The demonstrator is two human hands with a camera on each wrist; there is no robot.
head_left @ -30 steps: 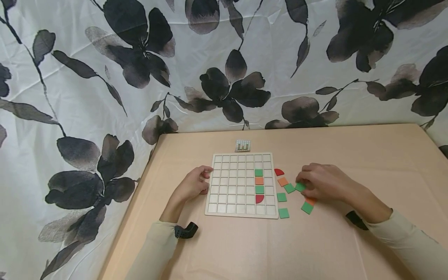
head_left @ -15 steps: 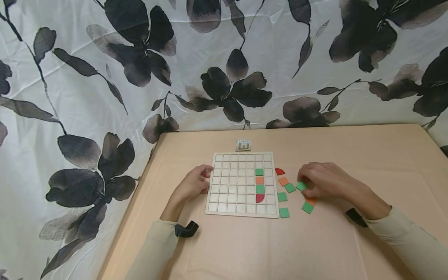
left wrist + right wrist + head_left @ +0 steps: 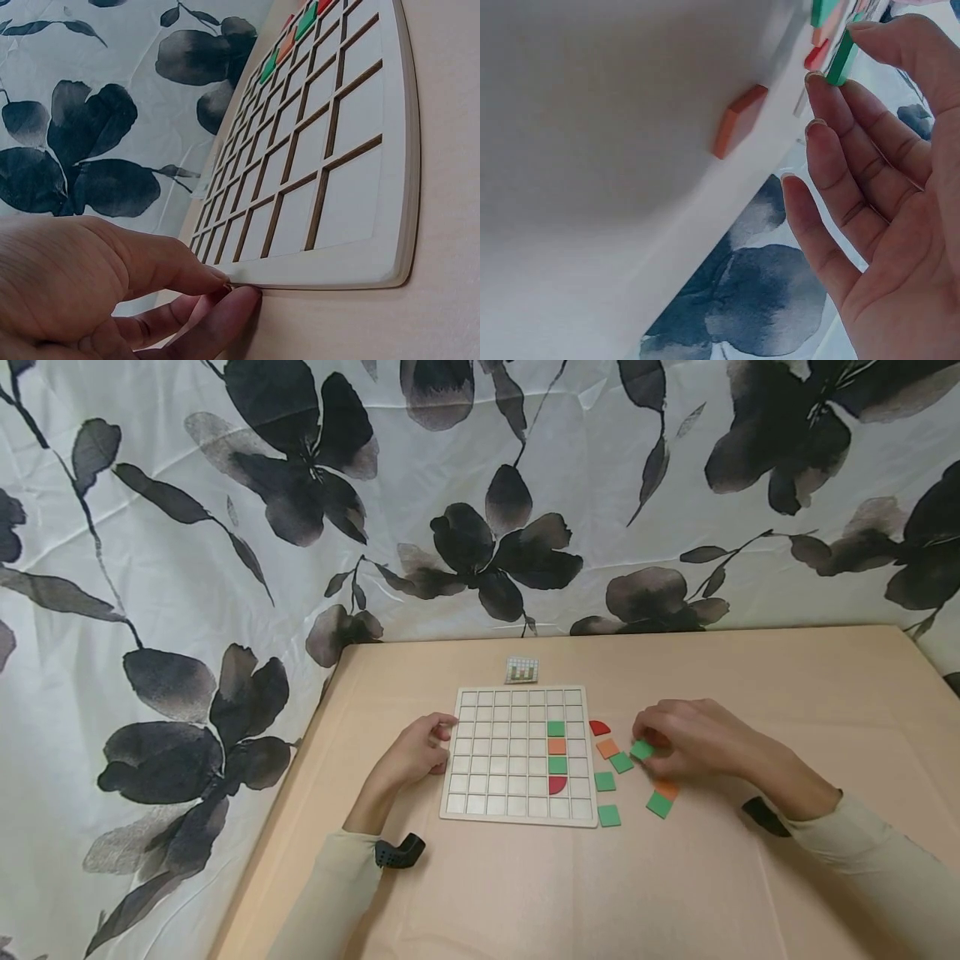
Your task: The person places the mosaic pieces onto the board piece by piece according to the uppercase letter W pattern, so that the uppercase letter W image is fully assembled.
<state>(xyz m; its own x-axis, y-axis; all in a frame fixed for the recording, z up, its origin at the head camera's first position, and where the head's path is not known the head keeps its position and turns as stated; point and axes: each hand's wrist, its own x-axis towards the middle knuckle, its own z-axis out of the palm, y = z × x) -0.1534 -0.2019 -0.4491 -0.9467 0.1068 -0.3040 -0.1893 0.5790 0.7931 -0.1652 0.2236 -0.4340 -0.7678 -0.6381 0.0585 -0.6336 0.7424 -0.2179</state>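
A white wooden grid board (image 3: 495, 758) lies flat in front of me. One of its columns holds two green squares, an orange square (image 3: 557, 746) and a red quarter-round tile (image 3: 557, 785). My left hand (image 3: 416, 748) holds the board's left edge; in the left wrist view its thumb and fingertips meet at the rim. Beyond the board's right side, my right hand (image 3: 697, 739) pinches a green square tile (image 3: 843, 57) between thumb and fingers, tilted above the table. The other fingers of that hand are spread and slightly bent in the right wrist view.
Loose tiles lie right of the board: a red quarter-round (image 3: 599, 727), an orange square (image 3: 607, 748) and several green squares (image 3: 610, 816). Below the right hand are an orange tile (image 3: 666, 789) and a green one (image 3: 659, 805). A small pattern card (image 3: 522, 671) sits behind the board.
My right hand has lifted slightly and shifted a little toward the board, with the green tile tilting between its fingers. The left hand and the board have stayed put.
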